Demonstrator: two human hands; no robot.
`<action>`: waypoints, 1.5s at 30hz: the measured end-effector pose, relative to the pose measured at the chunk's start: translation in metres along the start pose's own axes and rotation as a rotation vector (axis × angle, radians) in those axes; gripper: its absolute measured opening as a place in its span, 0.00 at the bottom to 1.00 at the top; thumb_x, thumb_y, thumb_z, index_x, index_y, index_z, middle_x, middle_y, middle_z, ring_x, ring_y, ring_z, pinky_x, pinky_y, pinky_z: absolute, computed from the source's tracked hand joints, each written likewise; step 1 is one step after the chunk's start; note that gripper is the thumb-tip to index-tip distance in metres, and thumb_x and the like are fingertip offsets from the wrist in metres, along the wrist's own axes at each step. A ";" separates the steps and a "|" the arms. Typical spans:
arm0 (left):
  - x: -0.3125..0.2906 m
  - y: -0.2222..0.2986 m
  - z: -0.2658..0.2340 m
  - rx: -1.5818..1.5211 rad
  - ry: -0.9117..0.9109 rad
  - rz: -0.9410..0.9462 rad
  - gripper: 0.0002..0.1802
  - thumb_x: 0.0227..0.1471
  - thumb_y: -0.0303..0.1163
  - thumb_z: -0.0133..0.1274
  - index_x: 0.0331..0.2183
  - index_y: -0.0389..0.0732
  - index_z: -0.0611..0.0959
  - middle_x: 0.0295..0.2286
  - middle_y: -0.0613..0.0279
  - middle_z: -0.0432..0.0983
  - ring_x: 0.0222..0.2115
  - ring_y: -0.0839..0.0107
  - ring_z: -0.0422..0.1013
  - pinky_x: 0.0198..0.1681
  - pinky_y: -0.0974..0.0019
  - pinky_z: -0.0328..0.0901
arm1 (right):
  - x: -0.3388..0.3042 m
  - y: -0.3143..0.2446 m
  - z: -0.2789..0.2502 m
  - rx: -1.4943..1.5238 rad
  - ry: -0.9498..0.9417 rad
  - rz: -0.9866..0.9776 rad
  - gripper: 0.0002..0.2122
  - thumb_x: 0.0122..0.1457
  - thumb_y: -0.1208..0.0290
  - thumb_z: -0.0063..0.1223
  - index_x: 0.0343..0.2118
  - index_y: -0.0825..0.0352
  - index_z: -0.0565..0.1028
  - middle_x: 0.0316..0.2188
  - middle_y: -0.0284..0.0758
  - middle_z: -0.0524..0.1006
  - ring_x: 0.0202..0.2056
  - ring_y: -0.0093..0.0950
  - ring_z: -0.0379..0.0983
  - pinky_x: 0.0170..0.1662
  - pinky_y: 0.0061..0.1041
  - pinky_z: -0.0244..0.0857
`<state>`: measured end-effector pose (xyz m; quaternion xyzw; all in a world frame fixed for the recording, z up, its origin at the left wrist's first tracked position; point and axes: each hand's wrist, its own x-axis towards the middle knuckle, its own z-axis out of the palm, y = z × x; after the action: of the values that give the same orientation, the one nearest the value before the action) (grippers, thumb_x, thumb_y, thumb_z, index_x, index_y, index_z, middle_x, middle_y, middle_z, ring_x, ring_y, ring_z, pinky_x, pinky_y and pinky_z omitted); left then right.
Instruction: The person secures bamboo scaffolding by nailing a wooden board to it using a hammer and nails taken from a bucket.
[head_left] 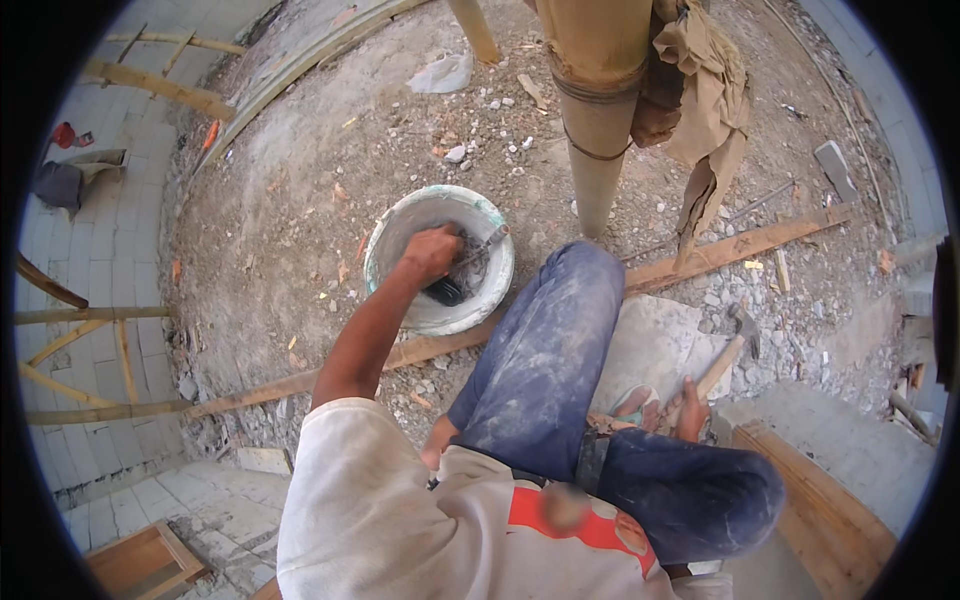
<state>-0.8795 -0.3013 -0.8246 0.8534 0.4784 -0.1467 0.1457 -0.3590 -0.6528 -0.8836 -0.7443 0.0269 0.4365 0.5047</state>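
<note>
My left hand [433, 252] reaches down into a white round bucket [376, 250] with a worn, green-stained rim. Its fingers curl inward, and what they grip is hidden. Inside the bucket lie a black object [445, 291] and other grey pieces. A metal piece [496, 236] leans against the inner wall near the right rim. Low on the right, my right hand [689, 412] is wrapped around the wooden handle of a claw hammer [722, 364]. The hammer's head points up and away, over rubble.
A long wooden board [735, 250] lies across the ground past my knee. Just ahead stands a thick bamboo post [597, 150] with torn brown paper [708, 110] hanging beside it. Broken stones cover the soil. Wooden planks [830, 490] lie at lower right, block walls at both sides.
</note>
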 end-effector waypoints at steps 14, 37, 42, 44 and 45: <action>0.009 -0.007 -0.064 0.086 -0.469 -0.312 0.12 0.52 0.33 0.62 0.38 0.38 0.91 0.36 0.51 0.87 0.36 0.56 0.85 0.38 0.56 0.80 | -0.003 -0.005 0.005 0.018 0.036 -0.003 0.12 0.65 0.66 0.66 0.33 0.66 0.73 0.16 0.32 0.71 0.13 0.27 0.67 0.17 0.30 0.60; -0.118 0.012 -0.099 -1.876 0.125 -0.391 0.25 0.71 0.28 0.50 0.64 0.27 0.73 0.32 0.68 0.80 0.28 0.79 0.77 0.41 0.61 0.79 | -0.008 -0.007 0.010 0.025 0.052 -0.011 0.12 0.65 0.67 0.66 0.32 0.65 0.71 0.17 0.31 0.70 0.14 0.26 0.66 0.18 0.29 0.61; -0.130 0.090 -0.117 -2.164 -0.054 -0.192 0.22 0.72 0.30 0.52 0.60 0.27 0.75 0.34 0.63 0.83 0.32 0.75 0.80 0.44 0.58 0.80 | -0.003 -0.004 0.003 0.070 0.040 0.021 0.13 0.65 0.67 0.66 0.32 0.65 0.71 0.17 0.31 0.70 0.14 0.26 0.67 0.17 0.29 0.62; -0.127 0.112 -0.119 -2.209 -0.099 -0.176 0.18 0.72 0.31 0.52 0.56 0.29 0.77 0.35 0.62 0.83 0.32 0.74 0.80 0.44 0.58 0.80 | -0.011 -0.013 0.008 0.080 0.028 0.013 0.12 0.65 0.67 0.66 0.32 0.65 0.72 0.17 0.31 0.70 0.14 0.26 0.67 0.17 0.29 0.62; -0.127 0.121 -0.120 -2.210 -0.099 -0.190 0.16 0.71 0.31 0.53 0.54 0.32 0.78 0.36 0.63 0.83 0.31 0.75 0.80 0.44 0.59 0.79 | -0.010 -0.008 0.010 0.083 0.011 0.036 0.12 0.65 0.67 0.66 0.32 0.65 0.72 0.17 0.31 0.70 0.14 0.26 0.67 0.17 0.29 0.62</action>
<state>-0.8257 -0.4137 -0.6519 0.2071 0.4032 0.3161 0.8335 -0.3674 -0.6451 -0.8721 -0.7244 0.0612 0.4402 0.5271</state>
